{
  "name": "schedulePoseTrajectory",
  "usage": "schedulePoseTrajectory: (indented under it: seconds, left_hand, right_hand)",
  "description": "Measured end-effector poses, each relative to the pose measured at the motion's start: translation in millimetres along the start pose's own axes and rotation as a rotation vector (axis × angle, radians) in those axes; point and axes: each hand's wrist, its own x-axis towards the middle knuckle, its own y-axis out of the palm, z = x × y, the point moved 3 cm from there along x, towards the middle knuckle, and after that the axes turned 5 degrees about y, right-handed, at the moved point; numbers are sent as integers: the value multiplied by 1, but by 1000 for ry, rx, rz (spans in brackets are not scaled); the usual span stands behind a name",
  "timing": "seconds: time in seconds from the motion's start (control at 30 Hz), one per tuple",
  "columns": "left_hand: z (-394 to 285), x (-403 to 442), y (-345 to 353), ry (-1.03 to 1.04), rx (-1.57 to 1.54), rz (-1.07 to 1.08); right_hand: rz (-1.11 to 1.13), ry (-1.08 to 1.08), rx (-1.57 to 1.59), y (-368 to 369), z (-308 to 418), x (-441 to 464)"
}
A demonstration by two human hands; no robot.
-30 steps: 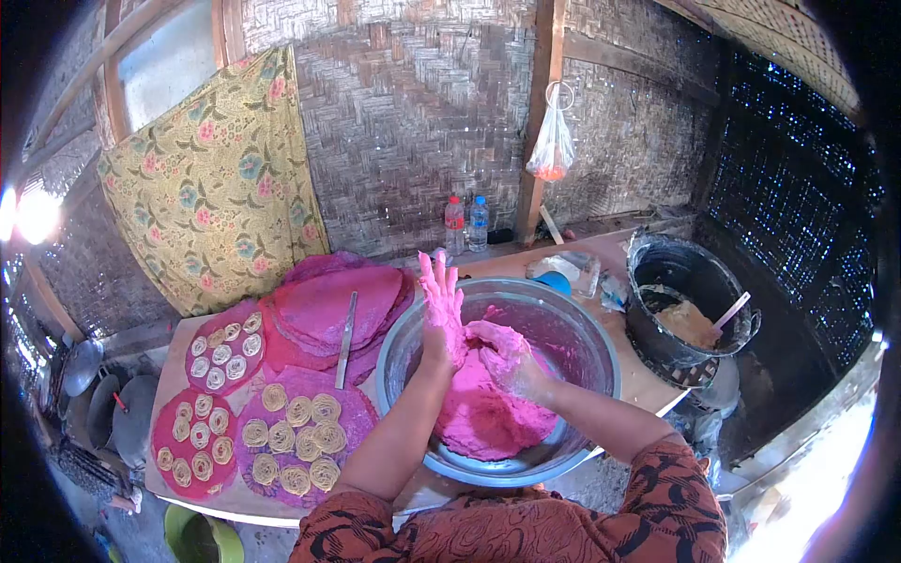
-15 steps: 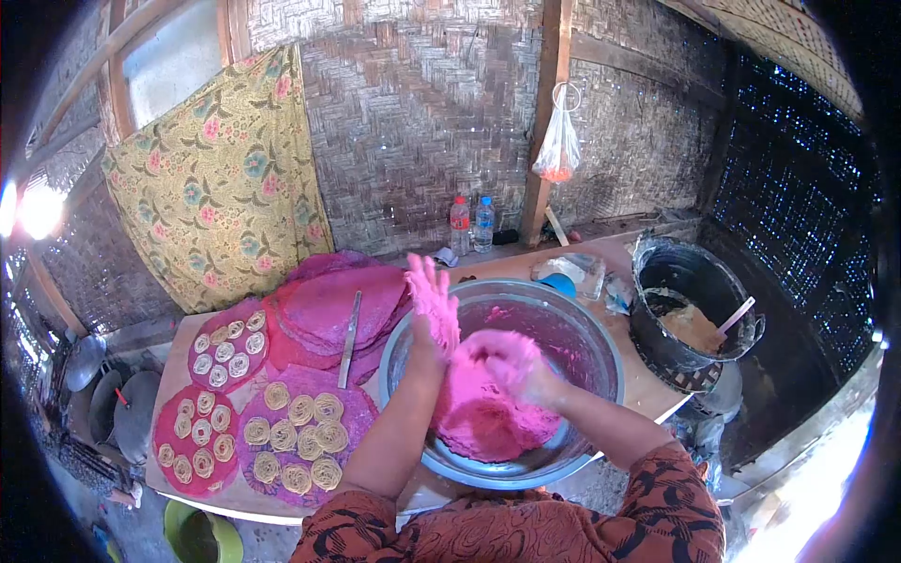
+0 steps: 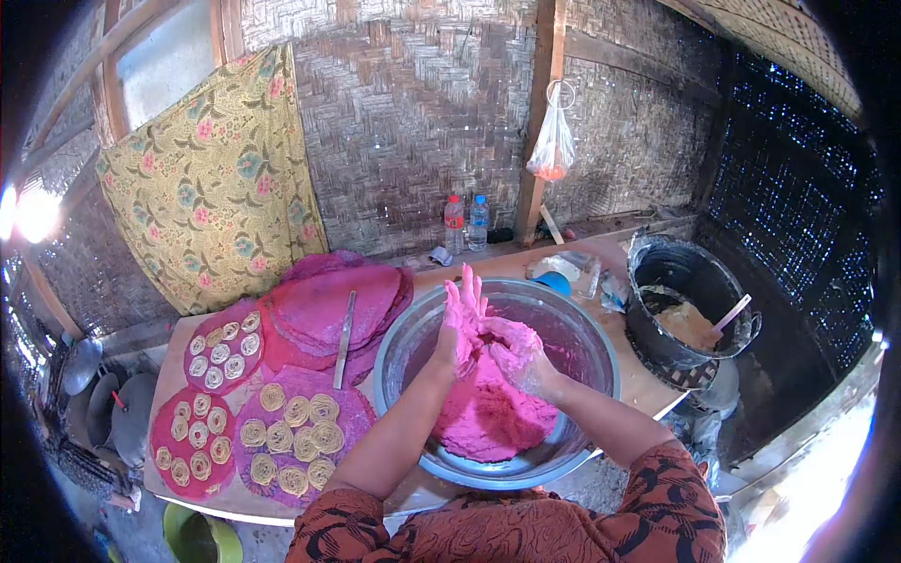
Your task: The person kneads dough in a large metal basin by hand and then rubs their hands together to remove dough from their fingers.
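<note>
A wide metal basin (image 3: 593,413) holds a heap of bright pink dough (image 3: 493,413), loose and crumbly on top. Above the heap, my left hand (image 3: 462,324) is upright with its fingers stretched and pink dough coating it. My right hand (image 3: 516,355), also smeared pink, has its fingers curled in against the left palm. Whatever lies within those curled fingers is hidden. Left of the basin, a metal ruler-like strip (image 3: 345,340) rests on a stack of pink round sheets (image 3: 328,305).
Coiled noodle-like nests (image 3: 297,411) sit on pink round mats at the left. A black pot (image 3: 648,319) with tan paste and a pale-handled utensil (image 3: 732,314) stands right. Two bottles (image 3: 454,225) are by the wall, near a blue scoop-like item (image 3: 556,283). A green bucket (image 3: 225,542) is below.
My left hand has shifted right and slightly down. My right hand has come up off the dough heap to meet the left palm. The view has moved slightly.
</note>
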Motion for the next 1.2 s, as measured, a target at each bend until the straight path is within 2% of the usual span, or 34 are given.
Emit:
schedulePoseTrajectory:
  seconds: [0.13,0.23,0.3,0.33,0.37,0.4,0.43,0.5,0.53,0.6,0.63,0.73,0.8,0.83,0.9,0.93,0.97,1.03,1.1,1.2]
  left_hand:
    - [2,1,-5,-30,-77,-50]
    - [-3,0,-6,45,39,-33]
    - [-5,-2,-13,-113,-13,-151]
    - [-4,-2,-15,-191,-40,-210]
    - [-6,-1,-16,-189,-40,-211]
    - [-8,1,-20,-152,-100,-259]
    - [-12,1,-24,-113,-157,-307]
    - [-14,0,-36,-90,-272,-238]
    - [-25,0,-27,32,-139,-67]
    - [-29,-5,-16,-69,-569,-196]
    - [-28,-4,-10,-75,-572,-199]
    - [-23,-2,-6,-12,-471,-213]
    - [-23,0,-9,-16,-488,-202]
    - [-26,0,-6,-16,-485,-203]
    - [-46,-3,4,183,14,-215]
    - [-53,-4,7,241,123,-220]
    - [-45,-4,6,245,119,-212]
    - [-17,-3,4,224,488,-163]
    - [-21,-19,47,-342,573,195]
    - [17,-33,57,-350,618,146]
  right_hand:
    - [-13,21,120,3,15,-2]
    - [25,-22,126,3,22,0]
    - [66,-57,116,8,22,-2]
    - [164,-68,163,14,22,-6]
    - [261,-78,211,20,24,-8]
    - [208,-191,100,20,30,-9]
    - [209,-196,105,19,29,-7]
    - [89,44,293,2,12,4]
    - [-22,77,138,-8,5,8]
    - [-35,71,65,-8,-9,9]
    - [-49,71,0,-6,-17,7]
    - [30,99,91,11,-27,-1]
    - [190,175,178,11,0,-2]
    - [191,174,181,5,1,2]
    - [322,169,360,-5,1,12]
    - [340,267,1230,-7,2,21]
    - [202,336,1516,-16,3,25]
    - [15,406,1898,-33,13,28]
    - [60,360,1903,-34,8,27]
    - [91,322,1916,-32,8,24]
